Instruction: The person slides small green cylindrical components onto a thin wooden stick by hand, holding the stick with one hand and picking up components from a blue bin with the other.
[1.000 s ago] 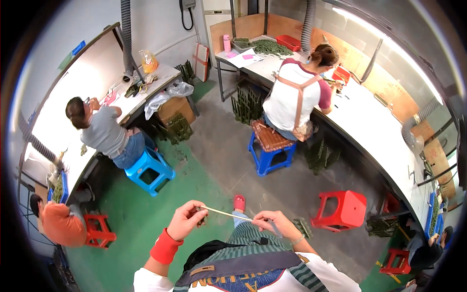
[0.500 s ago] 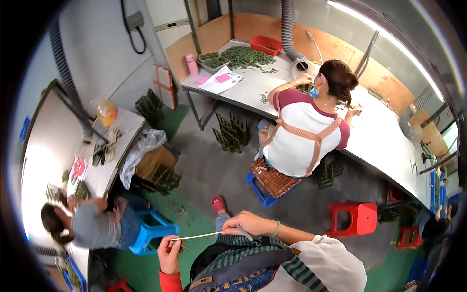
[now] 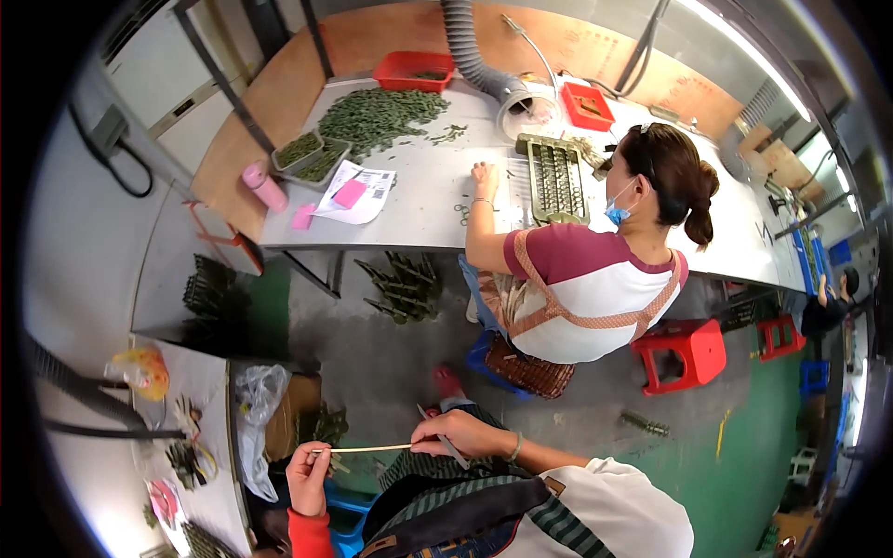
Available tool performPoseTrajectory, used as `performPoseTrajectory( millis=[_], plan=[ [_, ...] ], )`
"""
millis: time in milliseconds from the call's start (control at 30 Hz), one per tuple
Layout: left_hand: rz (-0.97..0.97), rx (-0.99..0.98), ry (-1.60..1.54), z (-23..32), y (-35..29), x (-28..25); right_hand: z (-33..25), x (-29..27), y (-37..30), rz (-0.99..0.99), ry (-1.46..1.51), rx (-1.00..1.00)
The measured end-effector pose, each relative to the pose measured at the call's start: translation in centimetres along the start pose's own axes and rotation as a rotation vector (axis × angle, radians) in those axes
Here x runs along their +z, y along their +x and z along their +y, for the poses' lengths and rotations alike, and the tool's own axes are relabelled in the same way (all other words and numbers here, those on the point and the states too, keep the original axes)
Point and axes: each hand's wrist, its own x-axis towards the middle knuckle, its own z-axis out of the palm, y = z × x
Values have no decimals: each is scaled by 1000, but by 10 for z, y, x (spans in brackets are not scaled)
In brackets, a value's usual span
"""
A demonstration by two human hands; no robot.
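Our view has swung toward the right over the last second: the long desk [image 3: 433,197] now spreads from 10 o'clock through 12 to 3, while the other desk [image 3: 206,395] has slid down to 8 o'clock. The pale stick [image 3: 372,449] has come from a slant to nearly level, between 6 and 7 o'clock, strung between our two hands and well apart from both desks.

Our left hand [image 3: 308,476], at 7 o'clock, has its grip pinched on one end; our right hand [image 3: 456,435], at 6, has its grip closed on the other, with a thin grey tool [image 3: 454,450] also in it.

For the work in hand, we judge the turn alters what we face, not how we hold the stick.

The slatted green tray [image 3: 556,181] now shows plainly at 1 o'clock beside the co-worker [image 3: 614,288] at 3. A heap of green parts [image 3: 381,116] lies at 11, below the red tray [image 3: 414,72].
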Motion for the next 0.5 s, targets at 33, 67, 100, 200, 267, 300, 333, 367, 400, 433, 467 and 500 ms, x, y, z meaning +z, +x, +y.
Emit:
performPoseTrajectory(
  millis=[33, 67, 100, 200, 267, 300, 333, 367, 400, 433, 467, 500],
  plan=[
    [-16, -6, -2, 5, 16, 1, 4, -5, 9, 20, -5, -9],
    [-30, -22, 5, 11, 29, 2, 7, -11, 18, 34, 4, 6],
    [10, -2, -7, 25, 43, 8, 6, -21, 33, 32, 29, 17],
    [54, 59, -8, 29, 83, -2, 5, -47, 70, 35, 156, 47],
    [128, 34, -23, 38, 105, -6, 10, -60, 94, 44, 263, 62],
    [119, 29, -15, 45, 116, -4, 16, -67, 107, 36, 226, 12],
    [98, 50, 30, 53, 126, -2, 20, -75, 118, 29, 188, -37],
    [76, 72, 74, 61, 137, 1, 22, -82, 125, 41, 193, -34],
    [95, 87, 110, 69, 146, 6, 23, -89, 132, 33, 211, -19],
    [88, 84, 119, 78, 154, 12, 25, -95, 139, 25, 229, -4],
    [124, 61, 110, 87, 162, 20, 27, -102, 146, 35, 236, -2],
    [158, 36, 105, 93, 169, 25, 30, -107, 151, 29, 220, 14]
  ],
)
